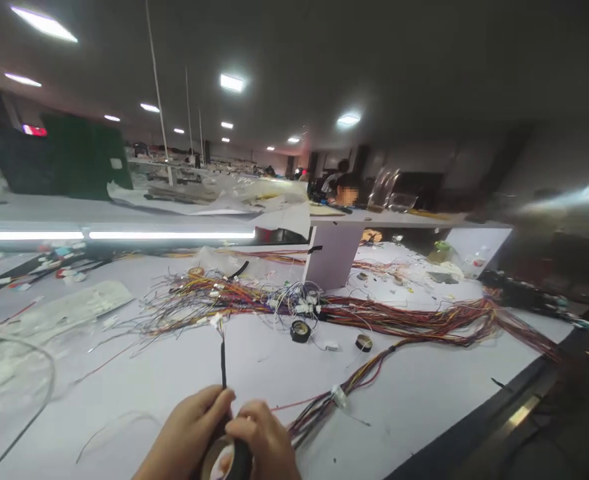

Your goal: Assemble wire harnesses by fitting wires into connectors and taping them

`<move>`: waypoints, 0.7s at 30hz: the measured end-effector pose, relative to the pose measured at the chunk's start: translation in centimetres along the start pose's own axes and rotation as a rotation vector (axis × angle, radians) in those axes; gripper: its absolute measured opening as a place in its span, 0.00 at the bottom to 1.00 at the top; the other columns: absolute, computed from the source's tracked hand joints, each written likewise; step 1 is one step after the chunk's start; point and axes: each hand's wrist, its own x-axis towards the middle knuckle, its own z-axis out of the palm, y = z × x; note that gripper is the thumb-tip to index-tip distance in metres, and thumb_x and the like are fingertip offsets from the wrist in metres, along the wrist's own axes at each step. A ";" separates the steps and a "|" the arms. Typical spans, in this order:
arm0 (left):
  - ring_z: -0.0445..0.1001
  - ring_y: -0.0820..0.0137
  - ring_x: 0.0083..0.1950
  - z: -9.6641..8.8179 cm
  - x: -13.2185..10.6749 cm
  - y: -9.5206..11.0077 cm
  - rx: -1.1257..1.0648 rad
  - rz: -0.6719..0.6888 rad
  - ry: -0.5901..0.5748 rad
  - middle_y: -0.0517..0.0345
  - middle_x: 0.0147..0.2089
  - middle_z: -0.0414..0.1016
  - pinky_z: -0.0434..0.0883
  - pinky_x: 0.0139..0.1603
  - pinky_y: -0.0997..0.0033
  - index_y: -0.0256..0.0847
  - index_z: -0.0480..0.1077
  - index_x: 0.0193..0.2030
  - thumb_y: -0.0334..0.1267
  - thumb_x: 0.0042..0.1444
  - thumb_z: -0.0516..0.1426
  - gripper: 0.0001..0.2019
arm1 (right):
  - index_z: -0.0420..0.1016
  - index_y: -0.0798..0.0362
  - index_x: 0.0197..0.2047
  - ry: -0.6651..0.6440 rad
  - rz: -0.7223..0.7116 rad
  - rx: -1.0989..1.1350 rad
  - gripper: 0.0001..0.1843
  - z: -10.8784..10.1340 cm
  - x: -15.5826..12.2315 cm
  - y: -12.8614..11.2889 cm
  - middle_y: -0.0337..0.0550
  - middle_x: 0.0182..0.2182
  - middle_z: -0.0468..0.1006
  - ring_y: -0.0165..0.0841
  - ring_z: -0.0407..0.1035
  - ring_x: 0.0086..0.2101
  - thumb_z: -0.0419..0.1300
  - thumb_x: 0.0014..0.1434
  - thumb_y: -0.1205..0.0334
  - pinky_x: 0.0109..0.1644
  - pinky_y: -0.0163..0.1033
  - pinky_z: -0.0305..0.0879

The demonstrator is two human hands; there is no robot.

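Note:
My left hand [187,433] and my right hand [262,437] meet at the bottom centre, both closed around a roll of black tape [227,461]. A thin wire bundle wrapped in black tape [223,363] rises from between my fingers; its bare end with a white connector [216,321] points toward the far wire pile. A coloured wire harness [344,390] runs from beside my right hand out to the right.
A long pile of coloured wires [364,313] crosses the white table [124,380]. Two small tape rolls [300,331] [364,343] lie near it. A white divider [332,257] stands behind. A person sits at a far bench [347,193]. The table's dark edge [479,427] runs at right.

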 end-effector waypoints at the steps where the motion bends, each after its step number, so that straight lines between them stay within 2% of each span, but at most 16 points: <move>1: 0.71 0.65 0.32 0.2 -0.6 -0.1 -0.113 -0.026 0.029 0.58 0.27 0.74 0.66 0.34 0.70 0.39 0.72 0.27 0.57 0.56 0.53 0.22 | 0.71 0.47 0.46 0.010 0.044 0.098 0.12 -0.6 0.1 -0.4 0.45 0.39 0.76 0.36 0.73 0.38 0.56 0.58 0.59 0.42 0.40 0.68; 3: 0.73 0.64 0.35 0.8 -1.6 -0.3 -0.349 -0.087 0.084 0.54 0.33 0.79 0.68 0.36 0.69 0.38 0.75 0.33 0.57 0.55 0.55 0.22 | 0.67 0.50 0.46 0.030 0.244 0.306 0.11 -2.2 0.5 -0.9 0.46 0.39 0.75 0.36 0.73 0.39 0.55 0.60 0.58 0.44 0.41 0.68; 5: 0.74 0.63 0.40 1.5 -2.4 -0.8 -0.498 -0.123 0.122 0.50 0.39 0.80 0.69 0.39 0.68 0.37 0.76 0.38 0.57 0.54 0.57 0.22 | 0.62 0.50 0.50 0.025 0.525 0.517 0.16 -3.6 1.2 -0.8 0.45 0.38 0.75 0.35 0.75 0.34 0.55 0.60 0.54 0.38 0.41 0.70; 7: 0.74 0.61 0.45 2.0 -2.9 -1.4 -0.517 -0.113 0.122 0.48 0.44 0.80 0.70 0.41 0.68 0.37 0.77 0.42 0.56 0.56 0.56 0.22 | 0.55 0.50 0.54 -0.027 0.784 0.704 0.24 -4.5 2.2 -0.4 0.44 0.37 0.75 0.33 0.74 0.26 0.55 0.59 0.49 0.28 0.37 0.68; 9: 0.73 0.60 0.47 1.9 -3.3 -1.8 -0.442 -0.045 0.090 0.48 0.47 0.79 0.70 0.41 0.67 0.38 0.76 0.46 0.55 0.59 0.54 0.23 | 0.53 0.49 0.55 -0.150 0.927 0.811 0.29 -4.8 3.6 0.3 0.41 0.35 0.75 0.30 0.71 0.20 0.58 0.56 0.47 0.21 0.33 0.62; 11: 0.73 0.62 0.44 1.3 -3.5 -1.5 -0.315 0.065 0.030 0.49 0.48 0.79 0.71 0.40 0.67 0.41 0.76 0.50 0.53 0.61 0.52 0.22 | 0.57 0.50 0.55 -0.322 0.927 0.796 0.30 -4.6 5.1 1.0 0.38 0.33 0.75 0.28 0.69 0.19 0.61 0.53 0.49 0.21 0.32 0.61; 12: 0.73 0.63 0.43 0.8 -3.5 -1.0 -0.227 0.132 -0.009 0.50 0.48 0.78 0.71 0.40 0.67 0.42 0.75 0.51 0.52 0.62 0.51 0.21 | 0.61 0.50 0.53 -0.413 0.872 0.743 0.28 -4.4 5.9 1.3 0.36 0.32 0.75 0.27 0.69 0.20 0.62 0.51 0.52 0.22 0.31 0.61; 14: 0.73 0.64 0.42 -0.1 -3.4 0.7 -0.011 0.286 -0.107 0.52 0.46 0.78 0.69 0.43 0.68 0.46 0.76 0.51 0.48 0.63 0.51 0.18 | 0.71 0.53 0.46 -0.603 0.655 0.549 0.21 -3.6 7.3 1.9 0.34 0.29 0.76 0.27 0.68 0.24 0.64 0.48 0.60 0.27 0.31 0.62; 16: 0.73 0.65 0.41 -0.8 -2.9 2.8 0.221 0.427 -0.239 0.54 0.40 0.78 0.67 0.42 0.70 0.46 0.77 0.47 0.45 0.64 0.51 0.16 | 0.77 0.57 0.33 -0.734 0.439 0.338 0.10 -2.6 8.1 2.3 0.33 0.24 0.75 0.27 0.67 0.26 0.65 0.44 0.65 0.29 0.31 0.61; 17: 0.73 0.65 0.39 -1.0 -2.6 3.8 0.322 0.479 -0.320 0.55 0.37 0.77 0.66 0.41 0.71 0.46 0.78 0.44 0.44 0.64 0.51 0.15 | 0.77 0.58 0.27 -0.771 0.379 0.263 0.05 -2.0 8.3 2.4 0.32 0.21 0.74 0.27 0.66 0.26 0.64 0.43 0.66 0.29 0.32 0.60; 18: 0.72 0.66 0.37 -1.1 -2.3 4.7 0.401 0.523 -0.402 0.55 0.35 0.77 0.65 0.39 0.71 0.46 0.79 0.41 0.44 0.65 0.50 0.15 | 0.75 0.59 0.22 -0.782 0.359 0.212 0.05 -1.5 8.3 2.4 0.32 0.18 0.72 0.27 0.65 0.24 0.64 0.44 0.66 0.29 0.33 0.59; 21: 0.70 0.67 0.33 -1.1 -1.1 6.2 0.533 0.602 -0.538 0.57 0.30 0.75 0.62 0.35 0.72 0.46 0.78 0.35 0.43 0.64 0.51 0.14 | 0.72 0.59 0.16 -0.721 0.404 0.134 0.12 -0.7 7.7 2.1 0.32 0.11 0.66 0.26 0.61 0.19 0.61 0.48 0.64 0.27 0.35 0.56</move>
